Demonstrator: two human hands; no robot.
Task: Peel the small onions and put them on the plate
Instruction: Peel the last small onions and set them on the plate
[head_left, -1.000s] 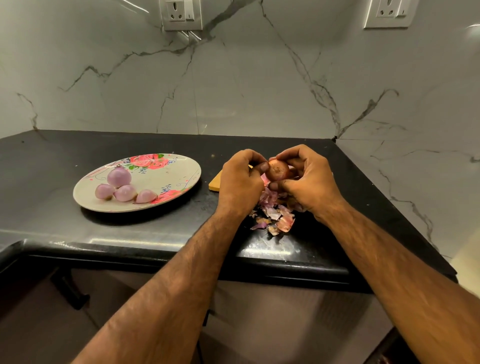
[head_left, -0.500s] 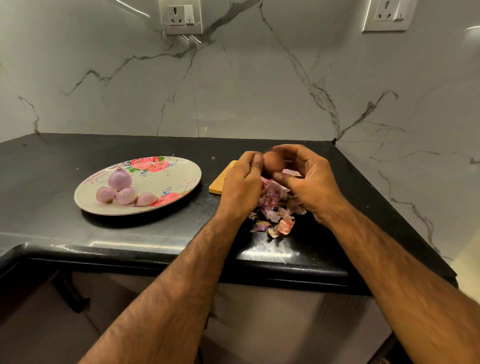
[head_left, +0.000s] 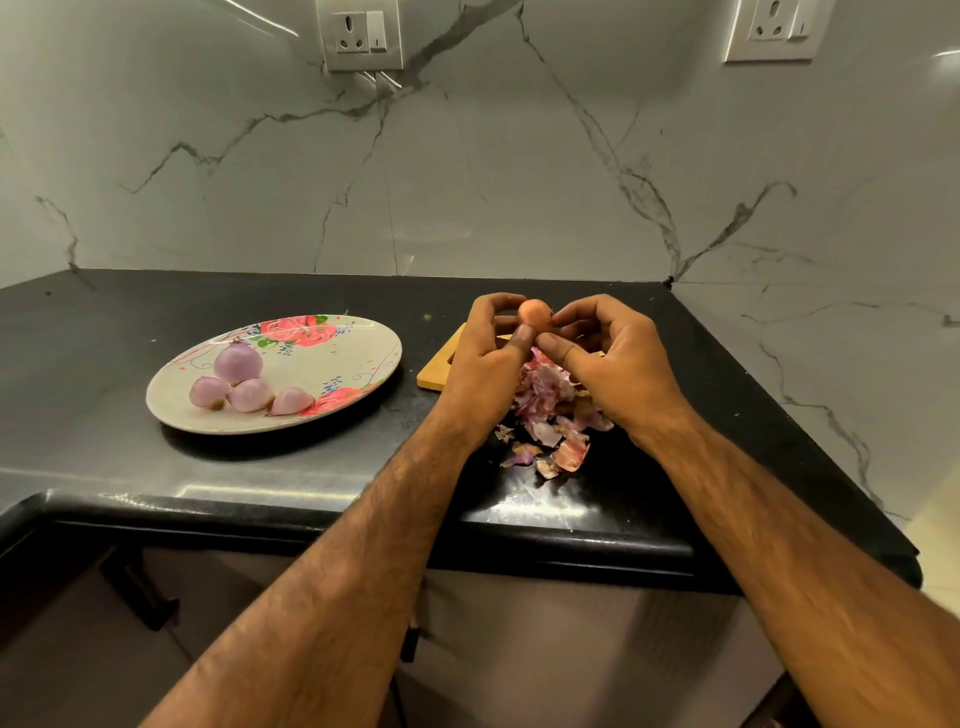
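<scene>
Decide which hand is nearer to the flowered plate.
Left. The left hand sits just right of the plate; the right hand lies farther off, beyond the left hand. Both grip the onion.

Open desk (head_left: 130, 467) is left in front of the plate (head_left: 337, 358) and behind it, up to the marble wall (head_left: 467, 208). The plate's left half is taken by four peeled onions (head_left: 249, 387); its right half is bare. Rightward, passage is blocked by the wooden board (head_left: 434, 376) and peel heap (head_left: 545, 410).
</scene>
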